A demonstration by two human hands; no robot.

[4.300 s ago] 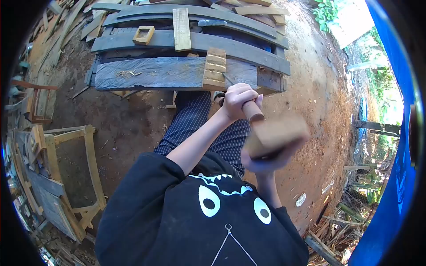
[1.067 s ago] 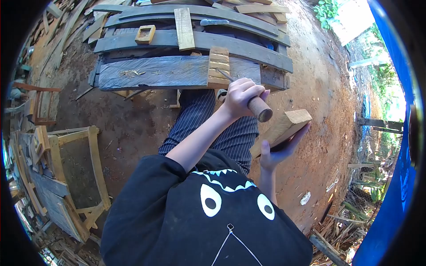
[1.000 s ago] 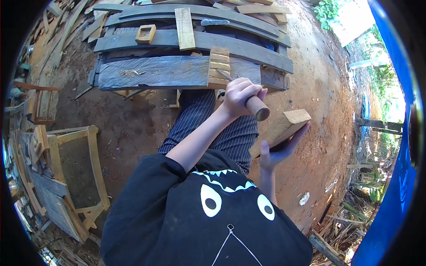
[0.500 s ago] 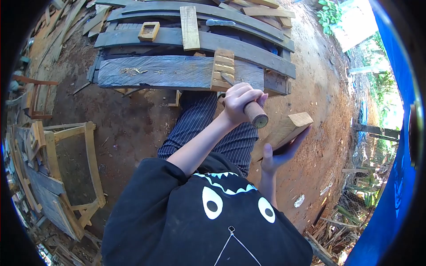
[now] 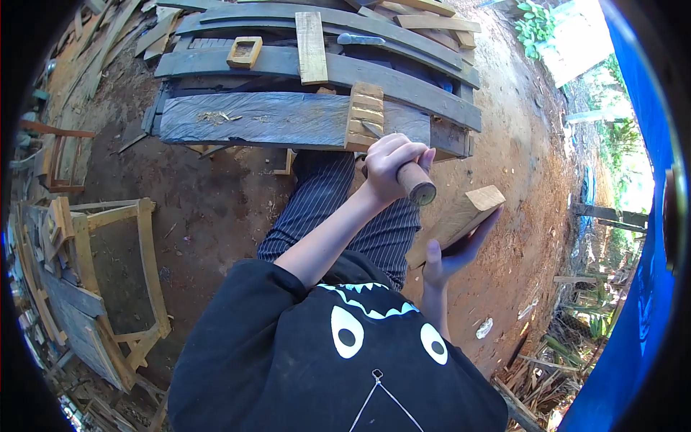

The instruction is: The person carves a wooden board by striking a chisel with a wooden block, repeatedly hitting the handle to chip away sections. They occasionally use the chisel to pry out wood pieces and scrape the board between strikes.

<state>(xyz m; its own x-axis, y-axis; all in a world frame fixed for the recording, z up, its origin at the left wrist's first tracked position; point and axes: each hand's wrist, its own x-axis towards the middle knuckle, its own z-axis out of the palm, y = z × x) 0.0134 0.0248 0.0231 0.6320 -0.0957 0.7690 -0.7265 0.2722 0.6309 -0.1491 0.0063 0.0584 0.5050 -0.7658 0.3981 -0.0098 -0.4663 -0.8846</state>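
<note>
A chisel [image 5: 416, 181] with a round wooden handle is held in my left hand [image 5: 392, 164], the fingers wrapped about it. The butt of the handle points back toward me, and the metal blade reaches a notched wood piece [image 5: 364, 115] on the bench edge. Several cuts run across that piece. My right hand [image 5: 445, 265] is closed around a thick wooden block [image 5: 464, 216], held to the right of the handle's butt and apart from it. Part of the right hand's fingers is hidden behind the block.
The slatted wooden bench [image 5: 273, 119] holds a short board [image 5: 311, 47], a small wooden frame [image 5: 245, 52] and a pale blue-grey, handle-like object [image 5: 361, 39]. Wooden frames [image 5: 147, 266] stand at left. A blue tarp [image 5: 633, 324] hangs at right. Scrap wood lies around.
The block in my right hand has shifted very slightly left and down. My left hand and the chisel stay almost in place; the view has moved a little.
</note>
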